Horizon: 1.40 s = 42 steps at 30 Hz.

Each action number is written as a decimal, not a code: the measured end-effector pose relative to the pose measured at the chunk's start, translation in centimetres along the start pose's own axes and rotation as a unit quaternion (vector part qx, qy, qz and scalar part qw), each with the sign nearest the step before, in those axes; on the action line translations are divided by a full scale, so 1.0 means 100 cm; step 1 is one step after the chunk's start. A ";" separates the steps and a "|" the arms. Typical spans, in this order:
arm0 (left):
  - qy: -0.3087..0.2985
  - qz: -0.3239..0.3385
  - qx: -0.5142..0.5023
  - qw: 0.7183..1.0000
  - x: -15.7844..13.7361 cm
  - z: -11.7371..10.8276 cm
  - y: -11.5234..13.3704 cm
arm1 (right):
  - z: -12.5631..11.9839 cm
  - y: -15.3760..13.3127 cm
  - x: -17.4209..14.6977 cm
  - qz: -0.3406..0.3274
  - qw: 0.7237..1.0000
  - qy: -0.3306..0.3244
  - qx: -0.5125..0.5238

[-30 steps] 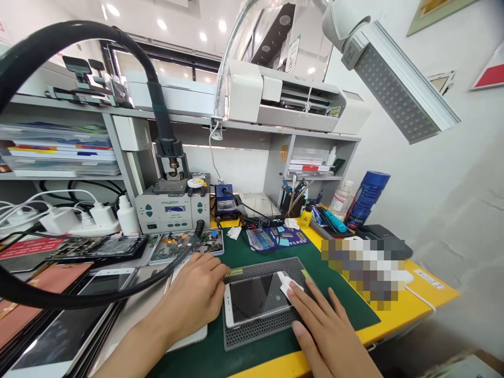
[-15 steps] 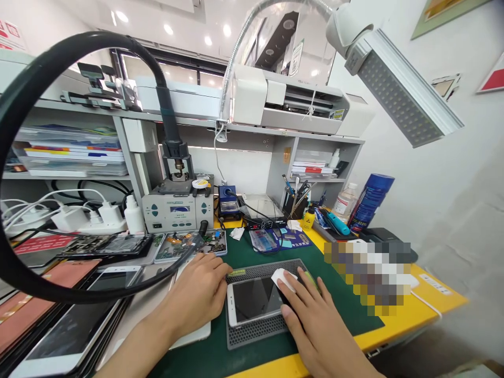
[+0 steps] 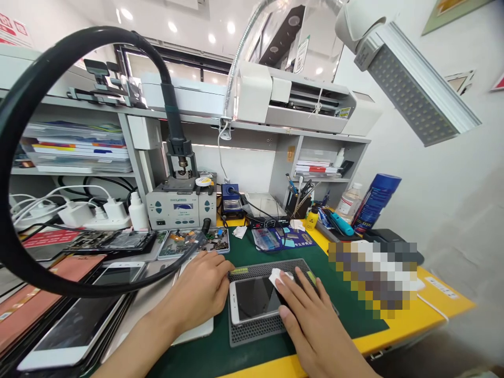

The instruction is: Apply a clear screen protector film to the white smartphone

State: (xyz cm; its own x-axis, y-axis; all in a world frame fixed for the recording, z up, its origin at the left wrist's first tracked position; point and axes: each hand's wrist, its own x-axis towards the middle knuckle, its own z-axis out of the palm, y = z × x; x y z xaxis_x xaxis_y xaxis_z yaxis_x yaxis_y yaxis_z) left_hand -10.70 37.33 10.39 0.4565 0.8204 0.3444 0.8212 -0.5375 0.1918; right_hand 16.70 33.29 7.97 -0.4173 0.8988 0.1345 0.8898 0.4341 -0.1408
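Observation:
A white smartphone (image 3: 254, 302) with a dark screen lies face up on a grey perforated mat (image 3: 255, 336). Under the fingers of my right hand (image 3: 315, 320), a crumpled white tissue (image 3: 275, 276) is pressed against the phone's right part. That hand's fingers are stretched out and hide the right end of the phone. My left hand (image 3: 200, 289) rests at the mat's left edge, just beside the phone. Its fingers are curled in, and whatever lies under them is hidden.
Several phones (image 3: 79, 325) lie stacked at the left, partly behind a thick black hose (image 3: 59, 286). A tray of small parts (image 3: 192, 241) and a soldering station (image 3: 181, 207) stand behind. A yellow bottle (image 3: 311, 218) is at back right; a lamp (image 3: 417, 89) hangs above.
The whole view has shifted slightly. My right hand and the tissue have slid a little left over the phone's screen. My left hand stays beside the mat.

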 end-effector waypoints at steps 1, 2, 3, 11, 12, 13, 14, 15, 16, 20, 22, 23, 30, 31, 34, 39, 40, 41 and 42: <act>0.000 0.000 0.000 1.000 0.000 0.000 0.000 | 0.000 0.003 0.000 0.011 1.000 0.005 -0.005; -0.001 0.000 0.000 1.000 0.000 -0.001 0.000 | 0.000 0.004 0.001 0.021 1.000 0.009 -0.010; -0.001 0.000 0.000 1.000 0.000 -0.001 -0.001 | 0.000 0.005 0.002 0.027 0.999 0.012 -0.013; 0.001 -0.002 0.009 1.000 0.000 -0.001 0.000 | -0.006 -0.019 0.006 -0.030 0.999 -0.032 0.004; 0.001 -0.004 0.010 1.000 0.001 -0.001 0.000 | -0.006 -0.018 0.006 -0.033 0.999 -0.034 0.004; 0.001 -0.006 0.012 1.000 0.001 -0.002 0.000 | -0.007 -0.016 0.005 -0.030 0.999 -0.033 0.003; 0.002 -0.008 0.013 1.000 0.001 -0.002 0.000 | -0.007 -0.012 0.004 -0.019 0.999 -0.030 -0.001; 0.002 -0.009 0.013 1.000 0.001 -0.003 0.000 | -0.007 -0.008 0.003 -0.003 1.000 -0.024 -0.008; 0.001 -0.010 0.013 1.000 0.001 -0.003 0.000 | -0.006 -0.004 0.003 0.014 1.000 -0.019 -0.015; 0.003 -0.009 0.014 1.000 0.001 -0.004 0.000 | -0.003 0.000 0.005 0.039 0.999 -0.012 -0.032; 0.007 -0.008 0.017 1.000 0.001 -0.004 0.000 | -0.001 -0.009 0.008 0.018 0.999 -0.015 -0.028; 0.009 -0.008 0.019 1.000 0.001 -0.004 0.000 | 0.000 -0.014 0.009 0.004 1.000 -0.017 -0.023; 0.015 -0.007 0.028 0.999 0.001 -0.003 -0.001 | 0.003 -0.018 0.012 -0.033 0.999 -0.007 -0.023; 0.015 -0.007 0.028 0.999 0.001 -0.004 -0.001 | 0.004 -0.013 0.011 -0.024 0.999 0.004 -0.031; 0.014 -0.009 0.024 1.000 0.001 -0.005 0.000 | 0.005 0.004 0.007 0.010 0.998 0.029 -0.054; 0.015 -0.012 0.014 1.000 0.001 -0.006 0.001 | 0.006 0.003 0.004 0.023 0.997 0.027 -0.067; 0.015 -0.014 0.013 1.000 0.001 -0.006 0.001 | 0.007 -0.002 0.005 0.014 0.998 0.023 -0.063; 0.016 -0.016 0.014 1.000 0.001 -0.005 0.000 | 0.007 -0.008 0.007 0.004 0.998 0.019 -0.057; 0.017 -0.018 0.015 1.000 0.001 -0.005 0.000 | 0.007 -0.014 0.009 -0.007 0.999 0.013 -0.051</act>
State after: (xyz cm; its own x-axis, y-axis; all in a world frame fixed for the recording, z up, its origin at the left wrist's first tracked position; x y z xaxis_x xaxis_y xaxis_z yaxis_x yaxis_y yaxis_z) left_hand -10.84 37.35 10.87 0.4156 0.8317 0.3681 0.8471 -0.5014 0.1764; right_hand 14.93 33.54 7.65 -0.4255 0.8905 0.1611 0.8988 0.4366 -0.0391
